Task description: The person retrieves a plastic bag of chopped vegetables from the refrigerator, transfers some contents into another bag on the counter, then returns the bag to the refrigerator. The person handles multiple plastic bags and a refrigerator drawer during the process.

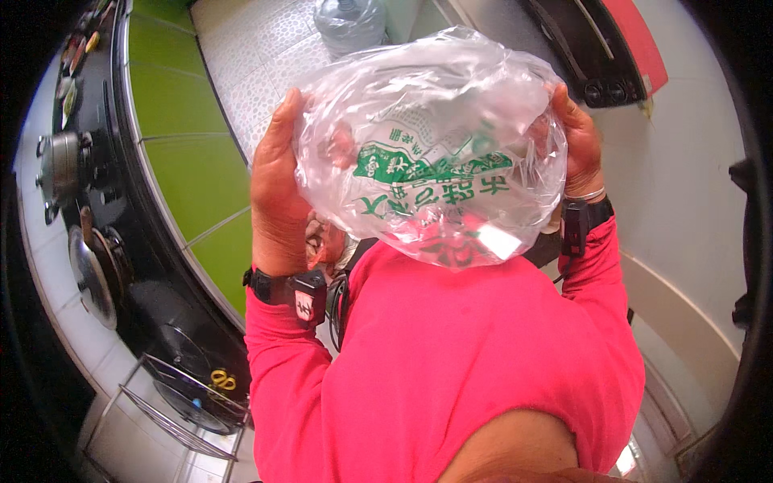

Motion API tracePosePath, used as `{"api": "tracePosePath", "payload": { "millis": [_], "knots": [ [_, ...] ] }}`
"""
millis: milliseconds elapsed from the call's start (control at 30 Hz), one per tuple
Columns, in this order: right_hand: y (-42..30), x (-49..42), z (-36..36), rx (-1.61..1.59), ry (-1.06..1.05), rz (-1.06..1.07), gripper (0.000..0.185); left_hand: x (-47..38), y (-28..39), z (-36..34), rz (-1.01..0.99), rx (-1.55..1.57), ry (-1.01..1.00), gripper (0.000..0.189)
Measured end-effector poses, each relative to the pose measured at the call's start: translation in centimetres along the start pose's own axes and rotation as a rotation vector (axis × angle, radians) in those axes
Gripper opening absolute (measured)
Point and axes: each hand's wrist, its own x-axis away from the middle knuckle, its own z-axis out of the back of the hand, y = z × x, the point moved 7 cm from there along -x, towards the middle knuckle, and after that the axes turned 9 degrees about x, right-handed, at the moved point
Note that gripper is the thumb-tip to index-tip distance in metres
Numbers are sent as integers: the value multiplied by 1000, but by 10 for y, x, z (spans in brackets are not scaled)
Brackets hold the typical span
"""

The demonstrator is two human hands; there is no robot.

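Note:
A clear plastic bag [423, 115] with green printed writing is spread wide in front of my chest, between my two hands. My left hand [276, 175] grips its left side, with the thumb outside and fingertips showing through the film. On the opposite side, my right hand [583, 142] holds the bag in much the same way. Whether the fingers are inside the bag or behind it, I cannot tell. The film is crinkled and shiny, and no contents can be made out through it. A strap with a small black device [309, 296] circles each wrist.
Along the left runs a black countertop [158, 302] over green cabinet doors [181, 175], bearing a metal pot [63, 166], a lidded pan [93, 278], yellow-handled scissors [223, 380] and a wire rack [175, 431]. A large water bottle [349, 27] stands ahead; a red-and-black oven [604, 54] is at upper right.

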Motion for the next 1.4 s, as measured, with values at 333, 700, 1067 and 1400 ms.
{"api": "tracePosePath", "payload": {
  "millis": [333,700,1067,1400],
  "knots": [
    [21,-51,-57,-131,-300,-139,51,22,6,31,-427,-375,171,43],
    [19,-58,-85,153,-472,-237,72,30,7,39,-435,-60,402,39],
    [4,-79,-70,558,-646,-142,78,21,9,64,-426,-156,496,41],
    [15,-86,-52,490,-394,-304,57,-3,28,33,-530,-965,313,64]
  ]
}}
